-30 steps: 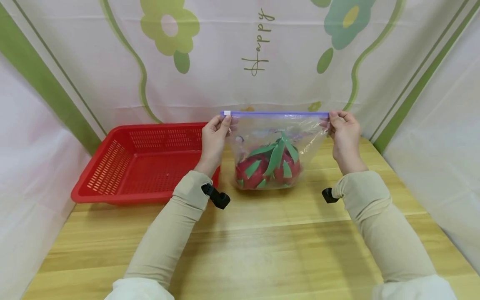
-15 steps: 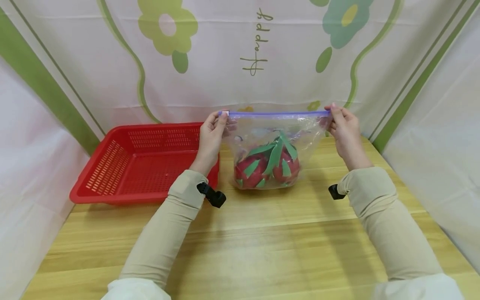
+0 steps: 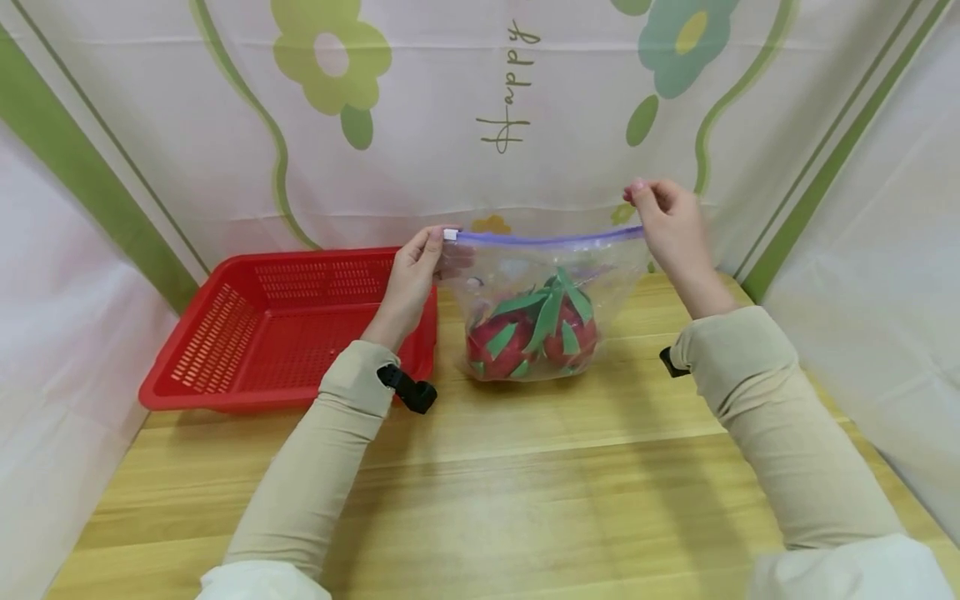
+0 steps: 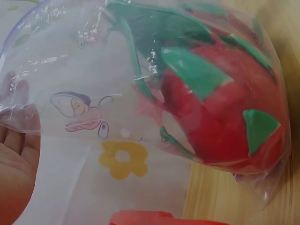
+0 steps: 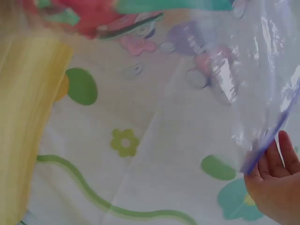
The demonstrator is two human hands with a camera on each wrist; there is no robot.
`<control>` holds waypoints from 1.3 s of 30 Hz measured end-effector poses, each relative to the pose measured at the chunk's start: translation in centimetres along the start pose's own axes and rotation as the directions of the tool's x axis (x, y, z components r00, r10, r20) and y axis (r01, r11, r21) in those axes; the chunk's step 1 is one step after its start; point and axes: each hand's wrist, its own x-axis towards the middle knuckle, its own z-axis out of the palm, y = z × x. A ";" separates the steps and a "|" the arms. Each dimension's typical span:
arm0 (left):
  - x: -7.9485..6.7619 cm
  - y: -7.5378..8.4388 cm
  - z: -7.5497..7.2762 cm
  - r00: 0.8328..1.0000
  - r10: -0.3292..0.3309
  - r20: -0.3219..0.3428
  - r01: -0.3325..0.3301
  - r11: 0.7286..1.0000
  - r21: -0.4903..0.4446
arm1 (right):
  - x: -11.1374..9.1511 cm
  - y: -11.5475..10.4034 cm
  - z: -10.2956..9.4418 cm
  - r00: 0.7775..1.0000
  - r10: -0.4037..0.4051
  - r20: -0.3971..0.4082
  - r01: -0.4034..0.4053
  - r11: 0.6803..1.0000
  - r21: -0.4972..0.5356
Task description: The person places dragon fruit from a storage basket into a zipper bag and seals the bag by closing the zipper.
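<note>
In the head view a clear slider zip bag [image 3: 615, 271] with a purple zip strip stands on the table. Inside it are two red dragon fruits [image 3: 504, 342] with green leafy scales, also pressed against the film in the left wrist view. My left hand [image 3: 408, 279] pinches the bag's top left corner at the white slider [image 3: 450, 234]. At the opposite end, my right hand [image 3: 671, 225] has its thumb and forefinger tips together above the strip. In the right wrist view the strip's end overlaps its curled fingers [image 5: 275, 161]; I cannot tell whether they hold it.
A red plastic basket [image 3: 247, 398] with slotted walls stands left of the bag, its right rim beneath my left wrist. The wooden table [image 3: 510, 500] extends toward me. A white flowered cloth [image 3: 420, 183] hangs close behind the bag, with more cloth at both sides.
My right hand has risen, its fingertips now above the zip strip instead of pinching the corner. The strip sags slightly in the middle. My left hand has shifted slightly left, keeping its pinch.
</note>
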 end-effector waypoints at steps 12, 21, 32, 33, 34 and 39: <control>-0.1 0.4 -0.3 1.000 0.008 0.019 -0.009 0.999 0.041 | -1.2 -4.6 4.1 0.910 -0.221 0.351 0.260 0.963 -0.066; -0.3 0.7 -0.7 0.998 0.042 -0.039 -0.041 0.999 0.012 | -1.9 -8.0 7.5 0.826 -0.208 0.524 0.287 0.955 -0.073; -0.2 1.2 -0.6 0.999 0.029 -0.042 -0.029 1.000 -0.004 | -0.7 -9.3 8.6 0.773 -0.074 0.630 0.143 0.988 -0.058; -0.2 1.2 -0.6 0.999 0.028 -0.043 -0.028 1.000 0.000 | -0.7 -9.4 8.6 0.772 -0.068 0.632 0.143 0.987 -0.068; -0.2 1.2 -0.6 0.999 0.029 -0.046 -0.029 1.000 0.005 | -0.7 -9.4 8.7 0.772 -0.065 0.632 0.148 0.986 -0.080; -0.2 1.1 -0.3 0.997 0.052 -0.061 -0.051 0.998 0.023 | -0.8 -9.7 9.3 0.777 -0.074 0.625 0.196 0.972 -0.129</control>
